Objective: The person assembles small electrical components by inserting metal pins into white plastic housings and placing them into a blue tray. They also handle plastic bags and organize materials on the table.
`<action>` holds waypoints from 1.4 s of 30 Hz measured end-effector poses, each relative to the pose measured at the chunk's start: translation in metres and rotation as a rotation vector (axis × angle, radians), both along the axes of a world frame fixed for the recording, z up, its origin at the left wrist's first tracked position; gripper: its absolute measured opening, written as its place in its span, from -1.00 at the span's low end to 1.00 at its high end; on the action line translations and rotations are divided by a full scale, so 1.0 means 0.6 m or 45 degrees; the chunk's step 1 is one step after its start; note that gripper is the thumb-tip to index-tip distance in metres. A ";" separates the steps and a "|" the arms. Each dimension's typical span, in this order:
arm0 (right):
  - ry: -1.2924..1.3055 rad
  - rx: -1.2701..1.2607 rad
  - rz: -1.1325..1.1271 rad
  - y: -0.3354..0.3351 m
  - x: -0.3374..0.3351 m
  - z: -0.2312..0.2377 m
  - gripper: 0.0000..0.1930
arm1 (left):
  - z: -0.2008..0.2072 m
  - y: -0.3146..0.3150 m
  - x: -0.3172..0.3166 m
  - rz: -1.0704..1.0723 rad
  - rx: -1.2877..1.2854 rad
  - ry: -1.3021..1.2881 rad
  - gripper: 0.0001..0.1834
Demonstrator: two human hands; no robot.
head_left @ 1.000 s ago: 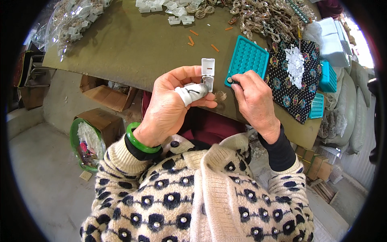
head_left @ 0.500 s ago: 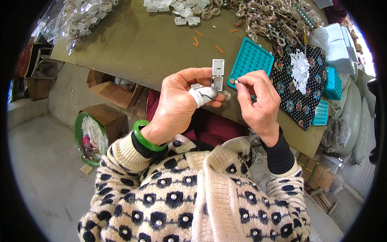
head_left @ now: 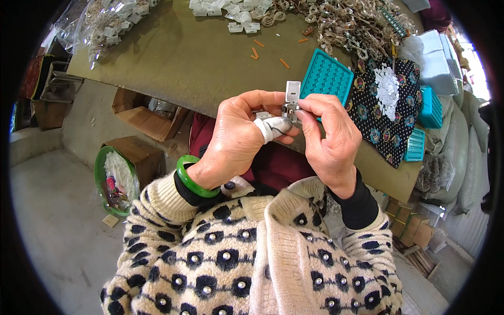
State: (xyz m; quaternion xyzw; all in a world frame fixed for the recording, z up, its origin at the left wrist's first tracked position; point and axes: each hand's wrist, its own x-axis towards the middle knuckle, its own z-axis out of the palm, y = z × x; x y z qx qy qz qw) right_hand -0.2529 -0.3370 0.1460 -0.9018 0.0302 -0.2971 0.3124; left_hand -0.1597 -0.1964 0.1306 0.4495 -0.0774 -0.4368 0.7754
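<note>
The left hand (head_left: 231, 134) pinches a small white case (head_left: 292, 98) between its fingers, with the hinged lid standing open toward twelve o'clock. A white wrap (head_left: 270, 129) covers its thumb, and a green bangle (head_left: 185, 173) rings the wrist. The right hand (head_left: 333, 139) comes in at four o'clock, thumb and index fingertips drawn close together at the case's right edge; whether they grip the case or some small part, I cannot tell.

Seen from the case, a teal tray (head_left: 326, 76) with rows of round pockets lies on the tabletop (head_left: 173, 63) at about one o'clock, near the right hand. At three o'clock is a dark patterned cloth (head_left: 367, 86) with a heap of white pieces (head_left: 387, 93) on it, and beyond it more teal trays (head_left: 431, 107).

Toward eleven o'clock are short orange strips (head_left: 284, 63), with a cluster of white cases (head_left: 243, 26) farther out. A tangled pile of wire bundles (head_left: 362, 31) sits at one o'clock. At ten o'clock is a clear plastic bag (head_left: 118, 26) of similar pieces. Off the tabletop, at eight o'clock, a green bin (head_left: 98, 184) stands beside a cardboard box (head_left: 142, 157).
</note>
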 end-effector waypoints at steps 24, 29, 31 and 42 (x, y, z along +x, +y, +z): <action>0.207 -0.545 -0.139 -0.039 0.004 -0.069 -0.79 | -0.028 0.028 0.029 -0.040 -0.342 0.187 -0.60; 0.230 -0.151 -0.108 -0.038 0.014 -0.040 -0.88 | -0.035 0.023 0.042 -0.116 -0.425 0.267 -0.60; 0.218 0.301 -0.145 -0.030 0.013 -0.019 -0.92 | -0.037 0.021 0.045 -0.129 -0.438 0.320 -0.62; -0.227 -0.124 -0.041 -0.001 0.048 -0.010 -0.84 | -0.041 0.004 0.038 -0.042 -0.427 0.406 -0.71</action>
